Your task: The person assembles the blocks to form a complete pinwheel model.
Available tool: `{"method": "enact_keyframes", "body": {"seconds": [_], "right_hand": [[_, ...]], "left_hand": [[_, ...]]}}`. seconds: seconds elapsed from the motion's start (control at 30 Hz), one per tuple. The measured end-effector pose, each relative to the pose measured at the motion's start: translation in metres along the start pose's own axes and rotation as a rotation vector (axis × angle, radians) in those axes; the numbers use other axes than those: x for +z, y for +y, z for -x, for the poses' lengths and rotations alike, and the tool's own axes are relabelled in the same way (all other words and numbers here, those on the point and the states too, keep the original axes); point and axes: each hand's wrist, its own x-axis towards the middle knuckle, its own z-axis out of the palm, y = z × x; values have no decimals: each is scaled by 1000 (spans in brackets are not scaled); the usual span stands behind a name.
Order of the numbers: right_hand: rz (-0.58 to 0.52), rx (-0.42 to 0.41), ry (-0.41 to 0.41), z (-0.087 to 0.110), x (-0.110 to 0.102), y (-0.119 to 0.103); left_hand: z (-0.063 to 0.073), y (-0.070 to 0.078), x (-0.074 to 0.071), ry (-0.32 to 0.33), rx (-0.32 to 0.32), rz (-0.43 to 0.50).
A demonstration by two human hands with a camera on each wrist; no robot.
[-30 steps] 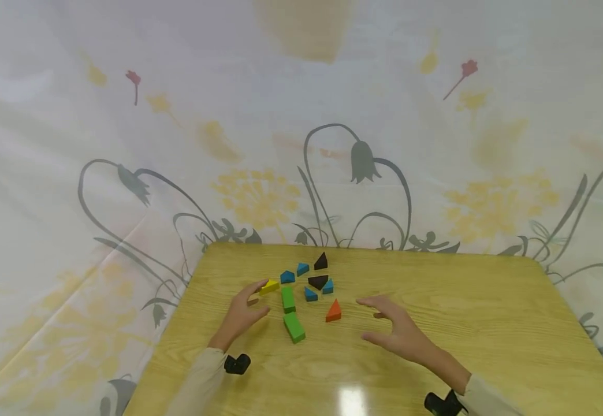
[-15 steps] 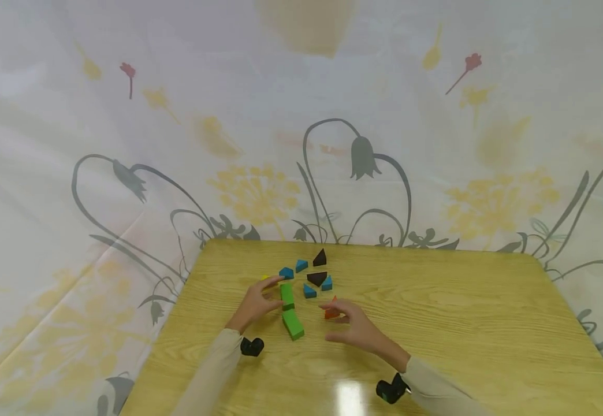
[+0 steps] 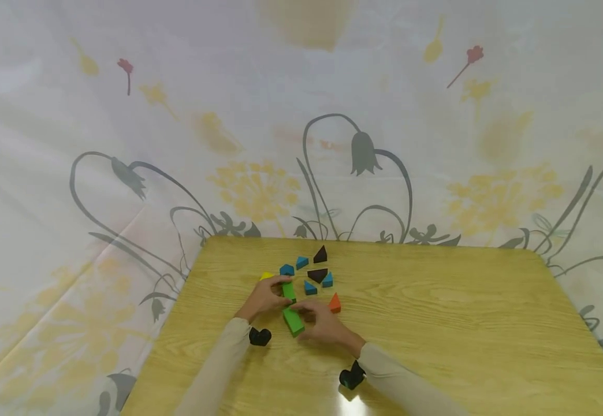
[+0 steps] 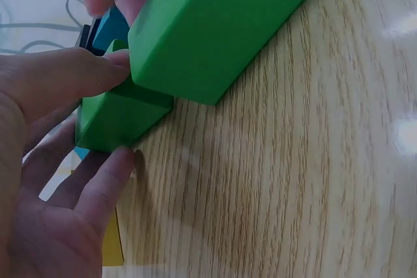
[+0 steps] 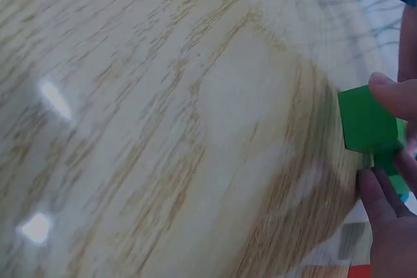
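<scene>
Two green rectangular blocks lie end to end on the wooden table. My left hand (image 3: 267,299) holds the farther green block (image 4: 120,118) between thumb and fingers, seen close in the left wrist view. The nearer green block (image 3: 293,322) is between the thumb and fingers of my right hand (image 3: 326,323), which come at it from the right. In the right wrist view its green end (image 5: 368,122) shows with the thumb against it. Part of the farther block is hidden by the left fingers. An orange-red triangular block (image 3: 335,303) stands just beyond the right hand.
Behind the hands lie several blue blocks (image 3: 302,263) and two black blocks (image 3: 317,275). A yellow block (image 3: 266,276) is partly hidden by the left hand. The wooden table (image 3: 462,323) ends at a flower-printed cloth (image 3: 260,86).
My left hand has moved right from beside the yellow block to the farther green block. My right hand has moved left, past the orange-red block, to the nearer green block; both hands now hold blocks.
</scene>
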Motion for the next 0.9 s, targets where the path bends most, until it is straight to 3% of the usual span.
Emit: {"method": "enact_keyframes", "body": {"seconds": [0.13,0.37,0.7,0.9], "right_hand": [[22,-57,-7,-4,4,6],[67,13,-33,-8,6,9],[182,28,-39,-3,3,5],[96,29,-42,8,-6,-1]], "left_hand": [[-2,-1,1,34,4,-47],[-5,-7,2,51,-20,-49],[-4,-6,3,39,-7,-69],[0,-7,6,33,45,8]]}}
